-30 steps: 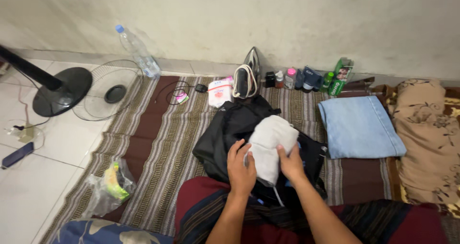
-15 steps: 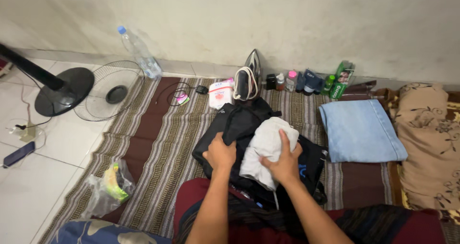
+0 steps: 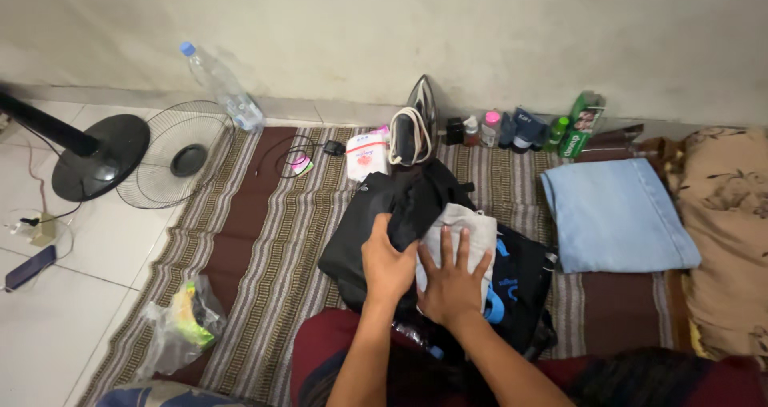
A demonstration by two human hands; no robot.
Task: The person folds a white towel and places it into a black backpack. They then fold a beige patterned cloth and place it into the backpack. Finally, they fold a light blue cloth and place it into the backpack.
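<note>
The right hand (image 3: 452, 283) lies flat with fingers spread, pressing a folded grey cloth (image 3: 462, 235) into the black bag (image 3: 376, 215) at frame centre. The left hand (image 3: 388, 263) grips the bag's flap. The cloth's long axis points up toward the iron (image 3: 416, 123).

Striped mat (image 3: 272, 215); black bag (image 3: 376, 215), folded jeans (image 3: 616, 215).

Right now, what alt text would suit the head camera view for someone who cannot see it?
A person's right hand presses a folded pale grey cloth into an open black fabric bag on a striped woven mat, while the left hand grips the bag's edge. A folded light blue garment lies to the right.
</note>
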